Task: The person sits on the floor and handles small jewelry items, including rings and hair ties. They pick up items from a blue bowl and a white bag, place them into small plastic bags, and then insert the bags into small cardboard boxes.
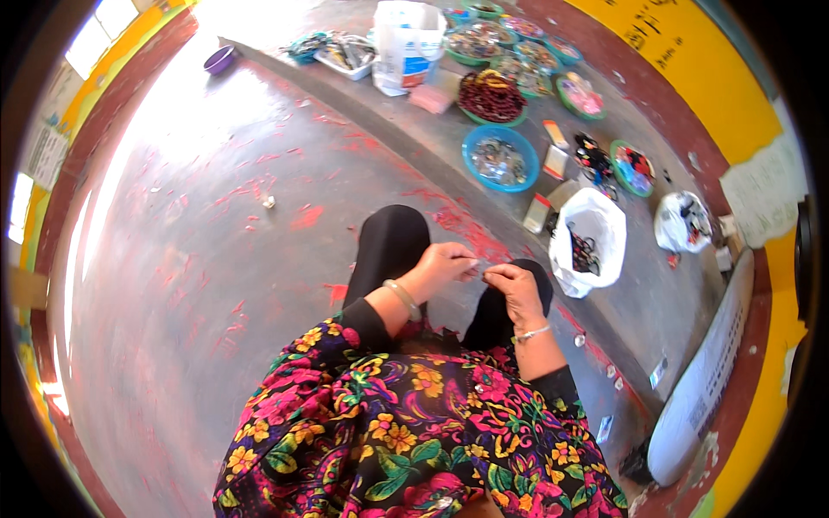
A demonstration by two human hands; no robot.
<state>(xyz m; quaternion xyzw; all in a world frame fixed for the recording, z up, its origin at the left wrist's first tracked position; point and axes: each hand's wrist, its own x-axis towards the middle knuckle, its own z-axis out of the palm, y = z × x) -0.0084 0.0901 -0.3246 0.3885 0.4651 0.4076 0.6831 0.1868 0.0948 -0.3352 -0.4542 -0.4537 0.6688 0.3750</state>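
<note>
My left hand [443,264] is closed in a pinch in front of my knees, a bangle round its wrist. Close to its right, my right hand [513,285] pinches too, fingertips almost meeting those of the left. Something tiny and pale may sit between the fingertips, too small to name. To the right of my hands stands a white bag-lined container [563,274] with dark small pieces inside. Beyond it is a blue basin [467,155] holding clear and silvery small items.
A raised concrete step [406,142] crosses ahead, crowded with baskets of beads [492,97], a tall white sack [406,43], small boxes [537,212] and a filled plastic bag [682,220]. A long white sack [691,423] lies by the right wall. A purple bowl [219,60] stands far left.
</note>
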